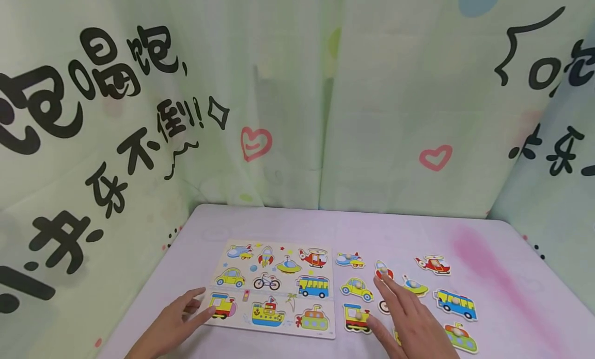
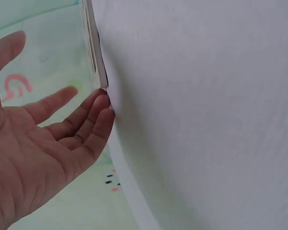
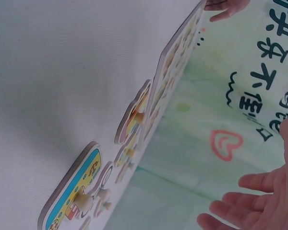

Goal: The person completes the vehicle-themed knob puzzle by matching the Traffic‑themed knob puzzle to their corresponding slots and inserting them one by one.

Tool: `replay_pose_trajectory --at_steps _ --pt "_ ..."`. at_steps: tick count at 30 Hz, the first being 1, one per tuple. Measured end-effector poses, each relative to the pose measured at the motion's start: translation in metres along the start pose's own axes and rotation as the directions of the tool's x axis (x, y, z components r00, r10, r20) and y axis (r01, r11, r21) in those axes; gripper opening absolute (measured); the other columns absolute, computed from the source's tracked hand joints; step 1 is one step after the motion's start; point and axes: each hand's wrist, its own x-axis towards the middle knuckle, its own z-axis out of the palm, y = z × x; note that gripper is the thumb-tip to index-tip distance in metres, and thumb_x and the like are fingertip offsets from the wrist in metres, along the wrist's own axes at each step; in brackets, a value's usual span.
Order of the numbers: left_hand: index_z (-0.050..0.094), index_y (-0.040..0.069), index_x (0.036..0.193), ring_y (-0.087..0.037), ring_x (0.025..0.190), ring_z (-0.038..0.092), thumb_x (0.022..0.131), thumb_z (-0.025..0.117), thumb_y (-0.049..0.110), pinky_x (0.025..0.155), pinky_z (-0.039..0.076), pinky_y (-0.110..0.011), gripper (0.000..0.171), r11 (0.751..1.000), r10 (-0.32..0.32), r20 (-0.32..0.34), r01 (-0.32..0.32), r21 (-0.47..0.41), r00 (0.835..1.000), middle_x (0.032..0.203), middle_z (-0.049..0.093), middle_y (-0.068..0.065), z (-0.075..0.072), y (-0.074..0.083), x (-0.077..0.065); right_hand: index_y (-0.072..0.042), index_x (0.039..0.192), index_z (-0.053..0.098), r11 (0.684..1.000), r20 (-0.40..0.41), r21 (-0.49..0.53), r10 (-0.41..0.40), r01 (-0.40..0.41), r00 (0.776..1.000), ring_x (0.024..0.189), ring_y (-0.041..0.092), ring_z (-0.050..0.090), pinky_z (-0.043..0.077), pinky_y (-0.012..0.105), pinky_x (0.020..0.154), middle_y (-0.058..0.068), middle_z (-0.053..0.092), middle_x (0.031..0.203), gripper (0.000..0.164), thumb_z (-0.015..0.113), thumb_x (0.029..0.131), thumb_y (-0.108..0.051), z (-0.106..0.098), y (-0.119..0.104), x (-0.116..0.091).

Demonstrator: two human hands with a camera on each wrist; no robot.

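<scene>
A white puzzle board printed with vehicles lies on the table. My left hand is at its left edge; in the left wrist view, the fingertips meet the board's corner, thumb apart. My right hand hovers over loose knobbed wooden pieces, fingers extended, holding nothing. Closest to its fingertips are the rocket piece and the train piece. It partly covers the bicycle piece. The boat piece, mostly hidden by that hand in the head view, shows plainly in the right wrist view.
Other pieces lie around the right hand: plane, yellow car, saucer, helicopter, bus and submarine. Light green printed curtains surround the back and sides of the pale table.
</scene>
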Motion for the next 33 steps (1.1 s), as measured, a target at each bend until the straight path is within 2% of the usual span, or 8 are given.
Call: replay_pose_trajectory --at_steps 5,9,12,16,20,22,24,33 --pt "0.059 0.003 0.139 -0.016 0.1 0.057 0.091 0.077 0.04 0.09 0.053 -0.037 0.064 0.997 0.066 0.04 -0.065 -0.032 0.997 0.109 0.064 -0.001 -0.005 -0.014 0.007 -0.016 0.152 0.047 1.0 0.047 0.01 0.022 -0.022 0.999 0.123 0.023 0.058 0.053 0.047 0.093 0.004 0.055 0.144 0.071 0.073 0.092 -0.045 -0.002 0.001 0.002" --pt "0.06 0.0 0.136 -0.012 0.095 0.053 0.09 0.079 0.029 0.084 0.052 -0.027 0.058 0.984 0.171 0.059 -0.168 -0.055 0.983 0.111 0.062 -0.002 -0.009 -0.028 0.009 -0.015 0.15 0.05 1.0 0.023 0.008 -0.011 0.011 1.0 0.123 0.026 0.06 0.053 0.047 0.092 0.006 0.056 0.144 0.071 0.076 0.09 -0.043 -0.002 0.003 0.006" --pt "0.061 -0.002 0.134 -0.011 0.094 0.052 0.089 0.08 0.022 0.081 0.05 -0.023 0.054 0.974 0.22 0.061 -0.215 -0.074 0.974 0.114 0.062 -0.003 -0.01 -0.033 0.01 -0.014 0.148 0.052 0.999 0.039 0.04 -0.006 0.005 0.999 0.123 0.026 0.06 0.054 0.048 0.092 0.005 0.057 0.144 0.069 0.076 0.09 -0.042 -0.003 0.003 0.012" --pt "0.062 0.001 0.134 -0.011 0.095 0.052 0.087 0.081 0.018 0.08 0.049 -0.023 0.053 0.98 0.187 0.054 -0.182 -0.084 0.981 0.115 0.063 -0.002 -0.009 -0.035 0.012 -0.018 0.146 0.055 0.987 0.164 0.135 0.068 -0.09 0.984 0.125 0.027 0.06 0.054 0.051 0.093 0.004 0.058 0.142 0.061 0.07 0.095 -0.049 -0.004 0.003 0.022" --pt "0.062 0.002 0.134 -0.011 0.094 0.052 0.088 0.079 0.011 0.079 0.048 -0.023 0.05 0.98 0.18 0.042 -0.175 -0.097 0.983 0.114 0.062 -0.001 -0.007 -0.035 0.014 -0.021 0.142 0.058 0.949 0.328 0.224 0.139 -0.22 0.934 0.115 0.022 0.063 0.056 0.045 0.088 0.001 0.063 0.134 0.057 0.067 0.096 -0.053 -0.001 0.006 0.036" --pt "0.062 0.001 0.133 -0.01 0.093 0.052 0.088 0.077 0.008 0.078 0.048 -0.023 0.048 0.976 0.196 0.036 -0.192 -0.108 0.98 0.112 0.062 -0.003 -0.006 -0.036 0.015 -0.02 0.14 0.059 0.928 0.382 0.258 0.157 -0.269 0.911 0.11 0.019 0.063 0.056 0.039 0.084 0.0 0.065 0.13 0.055 0.068 0.095 -0.051 0.003 0.008 0.043" --pt "0.062 0.001 0.132 -0.01 0.092 0.052 0.088 0.076 0.005 0.077 0.047 -0.023 0.047 0.974 0.195 0.029 -0.19 -0.119 0.98 0.111 0.062 -0.003 -0.005 -0.036 0.016 -0.019 0.137 0.061 0.916 0.407 0.277 0.163 -0.292 0.899 0.105 0.018 0.064 0.055 0.034 0.08 -0.001 0.067 0.125 0.052 0.07 0.095 -0.047 0.01 0.012 0.05" --pt "0.065 0.004 0.131 -0.016 0.094 0.051 0.086 0.078 0.001 0.076 0.046 -0.023 0.047 0.989 0.075 0.002 -0.074 -0.128 0.997 0.106 0.061 0.0 -0.001 -0.031 0.016 -0.008 0.125 0.068 0.912 0.384 0.311 0.137 -0.267 0.913 0.094 0.016 0.064 0.054 0.032 0.075 -0.001 0.071 0.104 0.04 0.075 0.094 -0.033 0.038 0.027 0.078"
